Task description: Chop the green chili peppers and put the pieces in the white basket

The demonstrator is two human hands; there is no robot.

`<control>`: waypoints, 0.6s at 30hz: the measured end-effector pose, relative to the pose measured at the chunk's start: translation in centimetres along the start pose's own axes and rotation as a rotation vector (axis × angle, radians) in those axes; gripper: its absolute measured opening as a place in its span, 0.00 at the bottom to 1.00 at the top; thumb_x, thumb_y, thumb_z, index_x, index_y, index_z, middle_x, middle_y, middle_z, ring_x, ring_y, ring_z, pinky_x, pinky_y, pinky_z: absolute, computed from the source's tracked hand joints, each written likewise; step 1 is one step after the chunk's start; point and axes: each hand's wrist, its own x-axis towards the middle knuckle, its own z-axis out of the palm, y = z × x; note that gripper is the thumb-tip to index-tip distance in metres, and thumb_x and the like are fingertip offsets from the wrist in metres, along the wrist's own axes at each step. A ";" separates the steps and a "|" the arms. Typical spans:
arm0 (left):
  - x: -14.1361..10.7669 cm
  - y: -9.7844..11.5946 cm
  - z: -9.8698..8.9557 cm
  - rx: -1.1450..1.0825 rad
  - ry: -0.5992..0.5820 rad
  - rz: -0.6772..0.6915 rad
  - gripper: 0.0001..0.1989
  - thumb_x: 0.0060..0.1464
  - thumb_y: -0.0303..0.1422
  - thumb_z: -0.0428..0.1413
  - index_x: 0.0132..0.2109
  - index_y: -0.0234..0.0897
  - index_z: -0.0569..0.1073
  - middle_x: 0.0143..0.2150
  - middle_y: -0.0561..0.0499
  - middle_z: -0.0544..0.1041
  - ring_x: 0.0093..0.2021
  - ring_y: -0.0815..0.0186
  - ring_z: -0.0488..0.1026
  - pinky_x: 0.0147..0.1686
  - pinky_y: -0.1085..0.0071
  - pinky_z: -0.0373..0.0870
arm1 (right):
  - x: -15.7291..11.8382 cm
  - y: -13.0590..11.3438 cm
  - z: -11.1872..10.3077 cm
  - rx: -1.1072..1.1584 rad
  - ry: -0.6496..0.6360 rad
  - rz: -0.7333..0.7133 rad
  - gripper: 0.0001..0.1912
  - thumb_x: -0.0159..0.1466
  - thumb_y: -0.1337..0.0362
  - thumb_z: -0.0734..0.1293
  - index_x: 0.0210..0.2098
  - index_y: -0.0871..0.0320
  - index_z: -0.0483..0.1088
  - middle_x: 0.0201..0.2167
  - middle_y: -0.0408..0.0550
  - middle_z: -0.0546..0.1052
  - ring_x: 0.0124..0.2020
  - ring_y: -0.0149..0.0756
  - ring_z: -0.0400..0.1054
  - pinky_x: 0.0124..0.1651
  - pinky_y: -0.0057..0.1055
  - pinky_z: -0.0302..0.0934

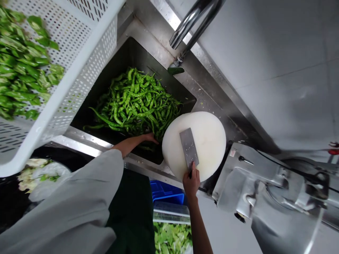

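My right hand (pixel 191 179) is closed round the handle of a cleaver (pixel 189 146), whose broad blade lies over a round white cutting board (pixel 209 141). Small pale bits stick to the blade. My left hand (pixel 151 138) reaches into a steel sink (pixel 137 53) at the near edge of a heap of long green peppers (pixel 140 100). Its fingertips are at the peppers beside the board, and whether they grip any is hard to make out.
A white perforated basket (pixel 76 74) with cut green peppers (pixel 23 70) stands at the left. A faucet (pixel 185 28) hangs over the sink's far side. A metal machine (pixel 265 190) stands right of the board. Below are a blue crate (pixel 168 193) and leafy greens (pixel 172 236).
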 end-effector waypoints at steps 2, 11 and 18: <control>0.2 0.0 0.1 -0.013 -0.023 -0.024 0.43 0.22 0.34 0.78 0.52 0.37 0.79 0.51 0.40 0.82 0.61 0.47 0.73 0.65 0.50 0.63 | 0.1 -0.1 -0.1 0.009 0.003 0.000 0.36 0.64 0.70 0.58 0.72 0.58 0.57 0.42 0.55 0.73 0.45 0.44 0.69 0.47 0.37 0.66; 0.8 1.2 0.9 -0.346 -0.117 -0.234 0.34 0.31 0.49 0.76 0.46 0.38 0.81 0.48 0.41 0.83 0.60 0.43 0.74 0.61 0.50 0.69 | -0.2 0.0 0.1 0.014 0.000 0.007 0.37 0.64 0.71 0.58 0.73 0.57 0.57 0.44 0.56 0.73 0.46 0.45 0.69 0.48 0.39 0.67; 4.9 4.1 0.6 -0.651 0.144 -0.032 0.42 0.50 0.68 0.54 0.55 0.37 0.78 0.52 0.38 0.81 0.61 0.48 0.73 0.60 0.55 0.71 | -0.1 0.1 0.4 -0.003 0.024 -0.015 0.37 0.63 0.72 0.58 0.72 0.58 0.58 0.44 0.56 0.74 0.46 0.45 0.69 0.48 0.39 0.68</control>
